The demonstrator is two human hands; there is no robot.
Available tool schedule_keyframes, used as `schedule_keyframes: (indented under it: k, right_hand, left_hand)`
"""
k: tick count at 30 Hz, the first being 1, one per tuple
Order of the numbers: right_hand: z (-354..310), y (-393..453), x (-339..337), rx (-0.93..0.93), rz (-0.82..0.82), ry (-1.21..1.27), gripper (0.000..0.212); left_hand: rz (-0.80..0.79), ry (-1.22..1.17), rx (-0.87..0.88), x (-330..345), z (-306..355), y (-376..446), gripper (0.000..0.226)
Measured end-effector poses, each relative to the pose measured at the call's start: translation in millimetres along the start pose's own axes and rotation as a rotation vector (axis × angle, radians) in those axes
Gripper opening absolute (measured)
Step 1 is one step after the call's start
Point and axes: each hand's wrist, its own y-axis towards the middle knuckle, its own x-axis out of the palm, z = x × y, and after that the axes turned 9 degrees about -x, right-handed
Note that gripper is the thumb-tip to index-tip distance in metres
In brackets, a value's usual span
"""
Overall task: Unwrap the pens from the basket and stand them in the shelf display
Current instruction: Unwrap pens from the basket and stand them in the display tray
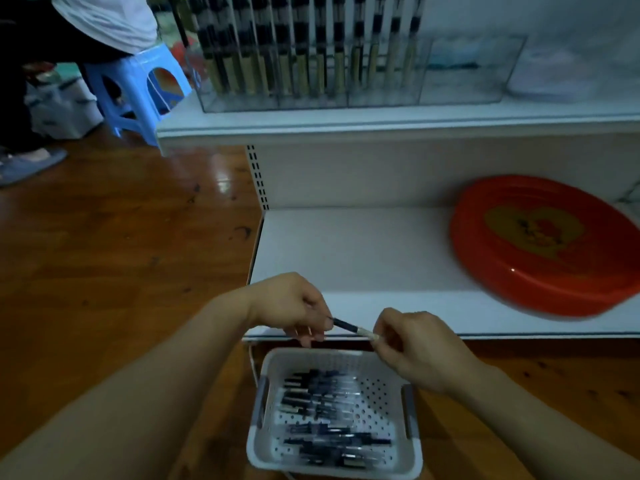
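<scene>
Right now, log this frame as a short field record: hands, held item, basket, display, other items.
left hand: pinches the dark end of the pen
right hand: pinches the pale end of the same pen
pen: held roughly level above the basket
basket: white, perforated, on the wooden floor, many pens inside
shelf display: clear box on the upper shelf, pens upright in left part, right section looks empty
red tray: on the lower shelf
blue stool: far left
</scene>
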Motion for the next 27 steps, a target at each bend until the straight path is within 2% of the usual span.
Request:
schedule_keyframes:
  k: [7,13,16,19,22,23,27]
  right_hand:
    - [-23.7,6.3,-58.0,-0.076,0.082,-0.079,0.032]
    - [-44.1,9.1,-103.9,-0.116,0.209,-0.010,0.038]
    - [-52.6,10.6,-126.5,-0.166,0.278,-0.094,0.044]
    - [-58.9,9.6,-153.8,-0.187,0.533,-0.164,0.048]
    - [-69.9,14.0,-187.0,-0.158,0.885,-0.095,0.019]
    - [-74.9,18.3,-197.0,-0.161,0.936,-0.019,0.018]
    - [-86.9,39.3,-221.1,-0.213,0.961,0.125,0.038]
  left_hand:
    - [0.183,-0.300,0.339,-27.0,68.5,-29.6,0.015]
    - [0.208,-0.301,0.534,-30.1,107.7,-41.6,0.015]
    - [0.265,-0.320,0.636,-36.1,123.5,-51.2,0.012]
    - [0.414,-0.324,0.746,-45.6,131.8,-52.3,0.011]
    - [0.635,-0.181,0.797,-52.1,137.2,-49.8,0.024]
    - [0.689,-0.151,0.814,-53.2,140.3,-51.0,0.027]
    - [0.838,-0.159,0.903,-56.7,154.8,-57.5,0.024]
